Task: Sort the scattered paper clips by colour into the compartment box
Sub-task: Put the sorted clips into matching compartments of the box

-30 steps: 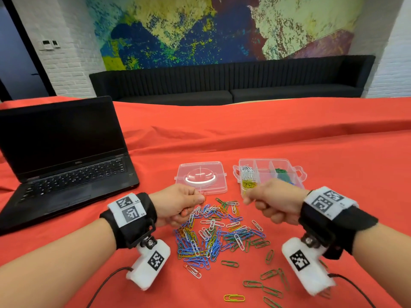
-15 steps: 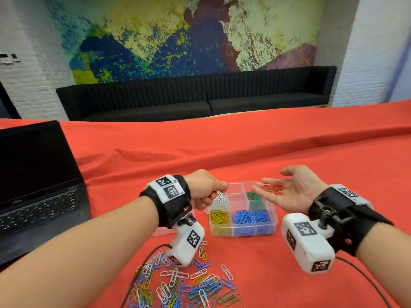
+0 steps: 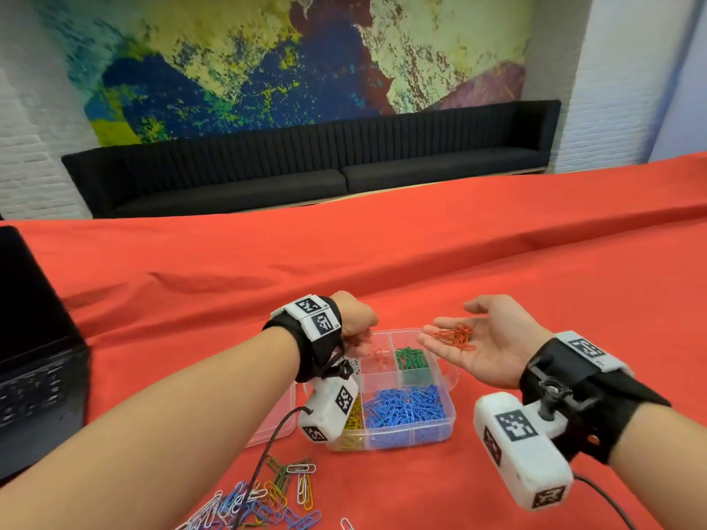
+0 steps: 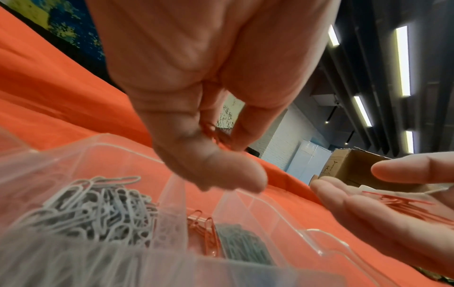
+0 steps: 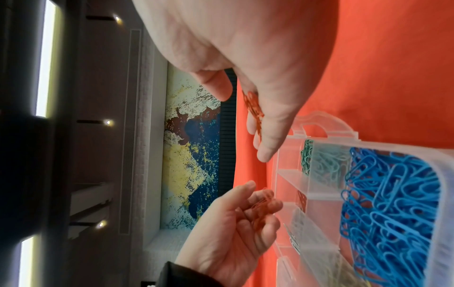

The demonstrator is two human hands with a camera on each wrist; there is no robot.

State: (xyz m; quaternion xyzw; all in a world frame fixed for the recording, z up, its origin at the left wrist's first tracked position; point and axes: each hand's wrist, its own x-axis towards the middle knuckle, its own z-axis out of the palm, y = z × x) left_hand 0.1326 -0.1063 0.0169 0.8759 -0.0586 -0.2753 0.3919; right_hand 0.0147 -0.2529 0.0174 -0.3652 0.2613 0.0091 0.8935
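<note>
The clear compartment box point(image 3: 451, 428) stands on the red cloth and holds blue clips point(image 3: 405, 409), green clips point(image 3: 411, 359), yellow clips point(image 3: 354, 420), white clips point(image 4: 98, 205) and a few red clips point(image 4: 203, 229). My left hand point(image 3: 359, 338) hovers over the box's far side, its curled fingers pinching some red clips point(image 4: 210, 129). To the right, just above the box's far right corner, my right hand point(image 3: 451, 327) lies palm up and flat, carrying a small heap of red clips point(image 3: 457, 337).
Mixed loose clips point(image 3: 267, 495) lie in a pile on the cloth in front of the box. The clear lid point(image 3: 267, 430) lies left of the box, partly under my left arm. A black laptop point(image 3: 34, 376) stands at the far left.
Both hands left the loose pile as fists and went to the box. The right hand turned palm up and opened, showing red clips. The left hand shifted slightly right over the box.
</note>
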